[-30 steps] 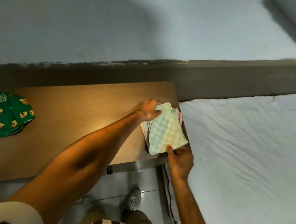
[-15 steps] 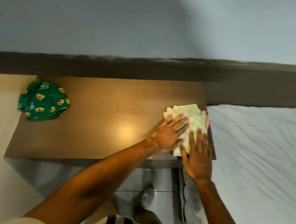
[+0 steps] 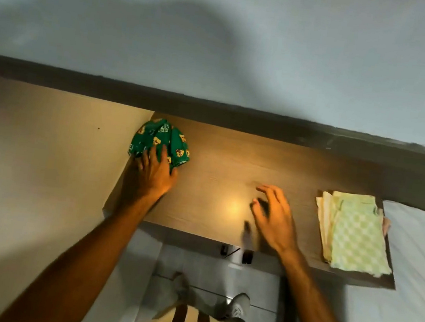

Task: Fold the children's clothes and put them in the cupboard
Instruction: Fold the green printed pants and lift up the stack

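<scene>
A: What's the green thing?

B: Crumpled green children's garment w/ yellow cartoon print (image 3: 161, 140), bunched up, unfolded, at the far left corner of the brown wooden tabletop (image 3: 222, 162), near the wall.

A: Hands?

B: Left hand (image 3: 154, 174) lies on its near edge, fingers spread across the cloth; can't tell if it's gripping. Right hand (image 3: 273, 217) is blurred, fingers loose, empty, just above mid-table.

A: Anything folded?

B: Folded stack topped by a pale green-and-white checked cloth (image 3: 353, 230), flat at the table's right end, beside the white bedsheet (image 3: 418, 269).
</scene>
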